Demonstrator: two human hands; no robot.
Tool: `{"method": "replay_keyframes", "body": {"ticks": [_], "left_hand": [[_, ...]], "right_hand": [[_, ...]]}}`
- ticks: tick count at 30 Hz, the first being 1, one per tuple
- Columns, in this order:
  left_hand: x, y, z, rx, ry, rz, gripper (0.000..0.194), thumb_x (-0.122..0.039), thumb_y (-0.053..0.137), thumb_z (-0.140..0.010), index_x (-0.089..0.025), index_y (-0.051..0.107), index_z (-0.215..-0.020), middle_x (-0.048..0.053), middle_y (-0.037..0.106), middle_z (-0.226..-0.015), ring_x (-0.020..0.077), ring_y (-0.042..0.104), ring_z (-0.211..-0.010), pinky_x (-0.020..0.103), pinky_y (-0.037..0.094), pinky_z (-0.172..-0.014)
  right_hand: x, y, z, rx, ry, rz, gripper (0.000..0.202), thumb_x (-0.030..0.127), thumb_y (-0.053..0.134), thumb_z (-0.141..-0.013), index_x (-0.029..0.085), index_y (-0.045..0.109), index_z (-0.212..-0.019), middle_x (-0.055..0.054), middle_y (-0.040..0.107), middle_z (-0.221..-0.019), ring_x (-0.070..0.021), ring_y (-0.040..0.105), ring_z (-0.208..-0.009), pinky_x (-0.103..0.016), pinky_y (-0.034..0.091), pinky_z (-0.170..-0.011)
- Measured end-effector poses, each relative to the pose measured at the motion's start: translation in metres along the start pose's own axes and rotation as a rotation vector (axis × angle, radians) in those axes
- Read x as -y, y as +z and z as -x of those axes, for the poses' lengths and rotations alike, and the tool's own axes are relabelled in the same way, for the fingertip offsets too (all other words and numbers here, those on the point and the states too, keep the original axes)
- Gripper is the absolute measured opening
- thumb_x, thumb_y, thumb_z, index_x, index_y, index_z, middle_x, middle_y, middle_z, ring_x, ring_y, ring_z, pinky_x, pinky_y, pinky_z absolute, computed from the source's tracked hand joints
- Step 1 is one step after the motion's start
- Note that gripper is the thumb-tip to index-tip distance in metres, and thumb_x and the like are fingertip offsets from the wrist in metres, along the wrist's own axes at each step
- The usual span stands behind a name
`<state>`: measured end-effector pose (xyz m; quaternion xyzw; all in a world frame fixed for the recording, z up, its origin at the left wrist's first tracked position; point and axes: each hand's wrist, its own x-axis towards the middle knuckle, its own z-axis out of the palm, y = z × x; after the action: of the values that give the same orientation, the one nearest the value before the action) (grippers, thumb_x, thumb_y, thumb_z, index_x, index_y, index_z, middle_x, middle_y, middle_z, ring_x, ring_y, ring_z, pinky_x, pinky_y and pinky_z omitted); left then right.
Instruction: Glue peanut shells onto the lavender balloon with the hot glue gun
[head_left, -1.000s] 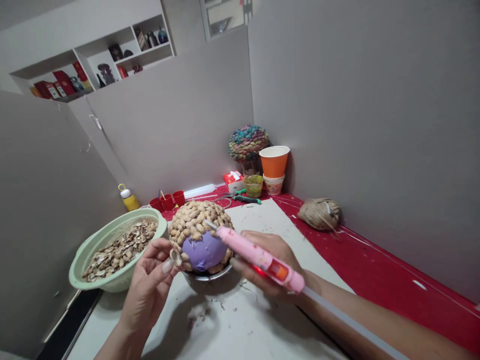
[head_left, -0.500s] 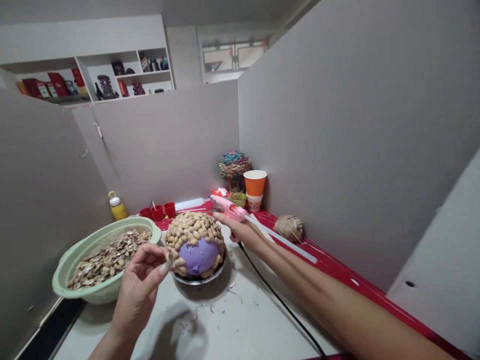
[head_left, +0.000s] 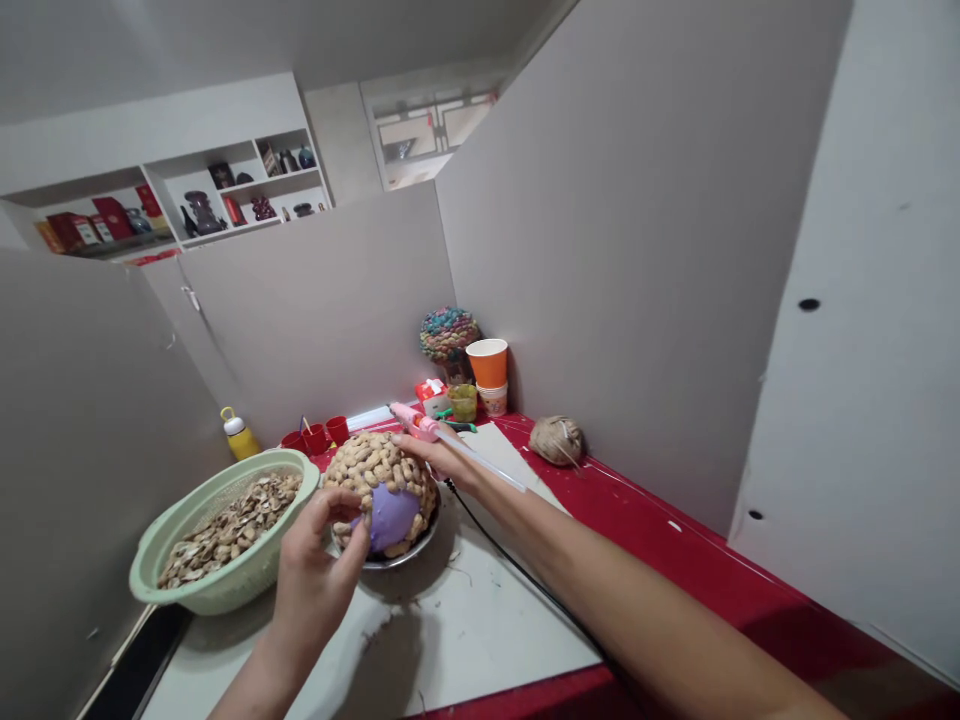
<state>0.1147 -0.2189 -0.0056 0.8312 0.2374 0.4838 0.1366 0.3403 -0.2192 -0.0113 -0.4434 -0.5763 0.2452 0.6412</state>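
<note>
A purple balloon (head_left: 394, 516) coated over its top and sides with peanut shells (head_left: 375, 462) rests in a shallow metal bowl (head_left: 401, 563). My left hand (head_left: 319, 560) is at its left front, thumb and fingertips pinched on a peanut shell that they mostly hide; the fingertips are at the edge of the bare purple patch. Behind the ball's right side, my right hand (head_left: 442, 458) grips a pink glue gun (head_left: 411, 418). A long clear glue stick (head_left: 484, 462) juts from the gun's back, and its black cord (head_left: 517, 560) runs toward me.
A green colander (head_left: 225, 590) of shell halves stands left of the bowl. Behind are a yellow bottle (head_left: 240, 435), red cups (head_left: 316, 438), a multicoloured tree-like craft piece (head_left: 448, 335) and an orange paper cup (head_left: 488, 362). A twine ball (head_left: 556, 440) lies right, beside the grey partition (head_left: 615, 240).
My left hand has moved right, bringing the peanut shell up to the balloon's bare patch. My right hand still holds the glue gun behind the ball. The camera view has tilted and shifted.
</note>
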Motion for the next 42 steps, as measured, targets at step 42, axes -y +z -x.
{"method": "replay_keyframes", "body": {"ticks": [42], "left_hand": [[-0.005, 0.029, -0.014, 0.017, 0.323, -0.620, 0.014, -0.013, 0.054, -0.088, -0.020, 0.065, -0.094, 0.009, 0.067, -0.091, 0.0234, 0.065, -0.083, 0.034, 0.052, -0.077]], "right_hand": [[-0.028, -0.004, -0.015, -0.087, -0.076, 0.111, 0.033, 0.050, 0.067, -0.073, 0.020, 0.053, -0.068, 0.004, 0.049, -0.061, -0.0147, 0.045, -0.062, -0.025, 0.037, -0.059]]}}
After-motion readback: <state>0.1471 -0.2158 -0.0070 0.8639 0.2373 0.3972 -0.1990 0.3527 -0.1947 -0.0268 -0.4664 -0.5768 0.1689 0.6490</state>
